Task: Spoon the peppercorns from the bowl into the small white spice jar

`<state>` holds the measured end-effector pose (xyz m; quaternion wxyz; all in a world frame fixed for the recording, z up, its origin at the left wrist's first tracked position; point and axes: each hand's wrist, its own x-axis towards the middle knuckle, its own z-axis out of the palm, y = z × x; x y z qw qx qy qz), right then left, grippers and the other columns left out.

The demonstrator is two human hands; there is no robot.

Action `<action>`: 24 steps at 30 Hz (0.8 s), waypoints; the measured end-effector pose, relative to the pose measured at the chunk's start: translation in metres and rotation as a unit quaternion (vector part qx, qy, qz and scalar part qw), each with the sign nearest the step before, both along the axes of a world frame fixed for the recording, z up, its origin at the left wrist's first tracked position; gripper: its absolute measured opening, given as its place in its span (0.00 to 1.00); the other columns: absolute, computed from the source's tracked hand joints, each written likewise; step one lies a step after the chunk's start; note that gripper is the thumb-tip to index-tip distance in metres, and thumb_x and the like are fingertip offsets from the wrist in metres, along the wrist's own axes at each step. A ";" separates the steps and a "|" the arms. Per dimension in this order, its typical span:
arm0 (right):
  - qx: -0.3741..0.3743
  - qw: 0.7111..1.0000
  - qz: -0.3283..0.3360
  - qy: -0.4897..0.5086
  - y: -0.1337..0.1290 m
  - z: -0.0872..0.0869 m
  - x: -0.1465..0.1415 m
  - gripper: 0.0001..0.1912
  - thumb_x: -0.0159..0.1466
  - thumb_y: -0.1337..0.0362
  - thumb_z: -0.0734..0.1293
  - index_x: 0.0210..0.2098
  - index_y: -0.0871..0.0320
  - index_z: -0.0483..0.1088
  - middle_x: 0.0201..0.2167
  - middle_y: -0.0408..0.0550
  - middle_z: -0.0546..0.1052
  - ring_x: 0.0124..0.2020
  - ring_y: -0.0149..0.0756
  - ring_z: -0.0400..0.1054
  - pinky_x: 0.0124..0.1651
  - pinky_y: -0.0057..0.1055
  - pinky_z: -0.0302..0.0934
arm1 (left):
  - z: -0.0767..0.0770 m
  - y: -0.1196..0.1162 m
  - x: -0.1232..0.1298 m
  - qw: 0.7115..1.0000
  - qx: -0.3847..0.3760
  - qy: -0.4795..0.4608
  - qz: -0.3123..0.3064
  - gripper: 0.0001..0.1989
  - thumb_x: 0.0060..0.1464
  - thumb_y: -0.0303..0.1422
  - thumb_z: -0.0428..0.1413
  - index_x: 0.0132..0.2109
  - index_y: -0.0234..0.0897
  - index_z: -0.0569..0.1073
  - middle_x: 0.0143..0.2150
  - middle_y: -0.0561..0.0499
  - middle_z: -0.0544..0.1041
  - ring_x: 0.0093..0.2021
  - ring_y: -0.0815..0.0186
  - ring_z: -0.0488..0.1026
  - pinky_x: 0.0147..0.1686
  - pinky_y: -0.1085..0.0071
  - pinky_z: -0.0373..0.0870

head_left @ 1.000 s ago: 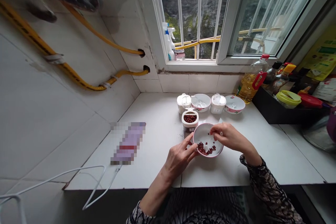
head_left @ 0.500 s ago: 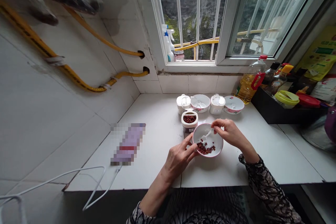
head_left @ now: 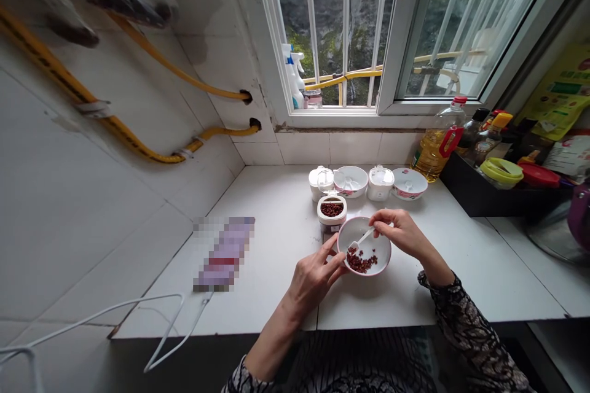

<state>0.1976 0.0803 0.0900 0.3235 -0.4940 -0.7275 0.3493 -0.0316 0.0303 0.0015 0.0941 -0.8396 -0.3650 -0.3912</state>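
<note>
My left hand (head_left: 318, 269) grips the left rim of a white bowl (head_left: 375, 236) with a pink edge, tilted a little towards me. Dark red peppercorns (head_left: 362, 263) lie along the near side of the bowl. Pinched in my right hand (head_left: 397, 230) is a small white spoon (head_left: 365, 237), its tip among the peppercorns at the bowl's left side. Just beyond the bowl stands a jar (head_left: 332, 211) with its lid raised, filled with the same dark red peppercorns.
Behind the jar are two white lidded jars (head_left: 380, 184) and two flower-patterned bowls (head_left: 410, 184). An oil bottle (head_left: 436, 150) stands by a black box (head_left: 498, 190) of condiments at right. A blurred-out phone-like item (head_left: 225, 255) with a white cable (head_left: 177, 313) lies left.
The spoon's tip has shifted slightly left and down within the bowl, into the peppercorns. My left hand keeps its hold on the rim.
</note>
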 end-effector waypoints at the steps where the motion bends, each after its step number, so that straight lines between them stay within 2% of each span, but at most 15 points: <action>1: -0.009 1.000 -0.002 0.019 0.001 -0.001 0.001 0.09 0.58 0.65 0.62 0.29 0.59 0.74 0.21 0.44 0.77 0.25 0.32 0.67 0.29 0.28 0.58 | 0.000 0.000 0.000 1.000 -0.001 0.001 0.000 0.07 0.65 0.34 0.53 0.44 0.37 0.74 0.57 0.38 0.74 0.36 0.68 0.79 0.34 0.74 0.76; 8: -0.098 0.984 -0.001 0.150 0.008 -0.005 0.005 0.09 0.53 0.60 0.67 0.27 0.59 0.75 0.19 0.44 0.76 0.23 0.32 0.67 0.31 0.31 0.63 | 0.002 0.000 0.001 1.000 0.014 -0.006 -0.001 0.08 0.65 0.35 0.52 0.43 0.37 0.74 0.56 0.37 0.75 0.35 0.67 0.79 0.32 0.74 0.75; 13: -0.088 0.978 -0.037 0.187 0.012 -0.003 0.006 0.09 0.52 0.59 0.69 0.28 0.60 0.75 0.19 0.44 0.75 0.24 0.33 0.67 0.33 0.33 0.64 | 0.004 0.000 0.003 1.000 0.024 -0.006 0.002 0.09 0.65 0.36 0.52 0.42 0.36 0.74 0.56 0.36 0.75 0.34 0.68 0.79 0.31 0.75 0.75; 19: 0.016 0.973 -0.107 0.203 0.024 -0.002 -0.005 0.10 0.55 0.58 0.67 0.30 0.59 0.74 0.22 0.46 0.77 0.26 0.36 0.69 0.36 0.36 0.65 | 0.005 0.001 0.003 1.000 0.031 -0.006 0.000 0.10 0.66 0.36 0.50 0.41 0.35 0.73 0.54 0.36 0.76 0.35 0.67 0.79 0.31 0.75 0.75; 21: 0.079 0.974 -0.127 0.172 0.027 0.000 -0.012 0.09 0.58 0.59 0.65 0.32 0.58 0.74 0.25 0.48 0.78 0.29 0.37 0.71 0.39 0.37 0.66 | 0.004 0.001 0.003 1.000 0.031 -0.006 -0.001 0.10 0.66 0.36 0.51 0.40 0.35 0.73 0.54 0.35 0.76 0.35 0.67 0.79 0.32 0.74 0.76; 24: 0.206 0.966 -0.140 0.072 0.027 0.001 -0.024 0.08 0.63 0.63 0.62 0.35 0.57 0.74 0.29 0.49 0.80 0.33 0.40 0.72 0.45 0.40 0.64 | 0.002 0.001 0.002 1.000 0.027 -0.002 -0.001 0.09 0.65 0.36 0.53 0.41 0.35 0.73 0.56 0.35 0.75 0.36 0.67 0.79 0.33 0.74 0.76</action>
